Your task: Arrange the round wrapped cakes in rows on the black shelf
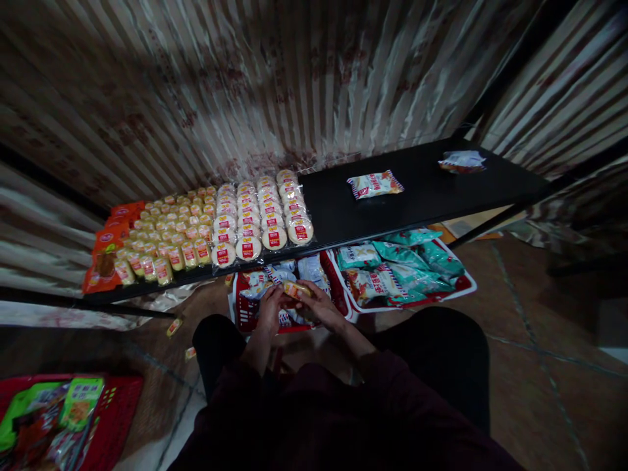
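Observation:
Over the near-left basket, a small yellow wrapped snack cake (296, 289) is held between my two hands. My left hand (271, 309) has its fingers closed on the left end. The fingers of my right hand (321, 307) grip the right end. Below them a red basket (343, 296) with a white rim holds several white and blue snack packets (313, 271). On the black shelf (338, 219) beyond my hands, round white wrapped biscuits (273, 238) stand in rows, with similar small yellow wrapped cakes (175, 256) packed to their left.
Orange packets (104, 255) occupy the shelf's left end; a striped-end packet (375, 185) and another packet (462, 161) lie farther right. A second basket (464, 288) holds green packets. Two small packets (173, 327) lie on the floor near a red basket (122, 412).

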Motion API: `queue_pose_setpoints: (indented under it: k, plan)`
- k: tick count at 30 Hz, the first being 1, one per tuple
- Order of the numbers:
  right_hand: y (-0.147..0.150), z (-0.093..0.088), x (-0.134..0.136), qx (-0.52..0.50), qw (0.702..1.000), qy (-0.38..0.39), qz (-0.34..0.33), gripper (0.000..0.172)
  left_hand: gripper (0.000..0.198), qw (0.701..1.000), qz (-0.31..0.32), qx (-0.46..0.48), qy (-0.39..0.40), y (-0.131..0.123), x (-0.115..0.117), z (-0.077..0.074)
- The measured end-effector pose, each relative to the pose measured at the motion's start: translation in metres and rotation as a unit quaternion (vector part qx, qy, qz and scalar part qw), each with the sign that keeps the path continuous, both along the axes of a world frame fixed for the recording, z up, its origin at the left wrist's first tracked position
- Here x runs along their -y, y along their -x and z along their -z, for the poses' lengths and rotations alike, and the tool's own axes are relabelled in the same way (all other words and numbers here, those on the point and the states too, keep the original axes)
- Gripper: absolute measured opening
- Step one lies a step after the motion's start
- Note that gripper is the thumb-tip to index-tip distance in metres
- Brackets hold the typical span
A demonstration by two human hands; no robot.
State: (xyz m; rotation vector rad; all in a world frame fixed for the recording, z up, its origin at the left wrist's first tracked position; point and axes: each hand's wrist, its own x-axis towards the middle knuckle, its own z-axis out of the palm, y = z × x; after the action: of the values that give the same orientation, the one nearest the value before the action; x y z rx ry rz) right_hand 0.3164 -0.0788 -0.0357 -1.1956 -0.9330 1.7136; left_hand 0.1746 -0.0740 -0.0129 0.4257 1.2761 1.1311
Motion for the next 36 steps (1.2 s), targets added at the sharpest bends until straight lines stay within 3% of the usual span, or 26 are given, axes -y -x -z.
queue_pose_setpoints:
  k: [7,13,21,24,27,31,36]
  plan:
    - [0.003,0.003,-0.008,-0.070,0.990,0.085,0.085,0.033,0.037,0.999,-0.024,-0.022,0.013,0.004,-0.006,0.001]
    - [0.006,0.010,-0.010,-0.039,0.996,0.061,0.044,0.040,0.039,0.997,-0.067,-0.047,0.010,0.004,-0.012,0.000]
    - [0.013,0.014,-0.011,-0.038,0.995,0.052,0.070,0.045,0.041,0.999,-0.041,-0.032,-0.002,0.005,-0.011,0.000]
    - [0.015,0.013,-0.009,-0.007,0.997,0.019,0.069,0.043,0.037,0.997,-0.032,-0.062,-0.022,0.002,-0.009,0.007]
    - [0.018,0.007,-0.006,0.030,0.996,-0.033,0.071,0.041,0.039,0.996,-0.062,-0.070,-0.011,-0.002,-0.008,0.008]
    - [0.025,-0.004,-0.002,0.087,0.988,-0.106,0.068,0.038,0.041,0.995,-0.093,-0.035,0.000,-0.006,-0.008,0.000]
    - [0.031,-0.009,0.003,0.170,0.967,-0.178,0.060,0.036,0.035,0.997,-0.078,0.013,0.001,-0.007,-0.004,-0.011]
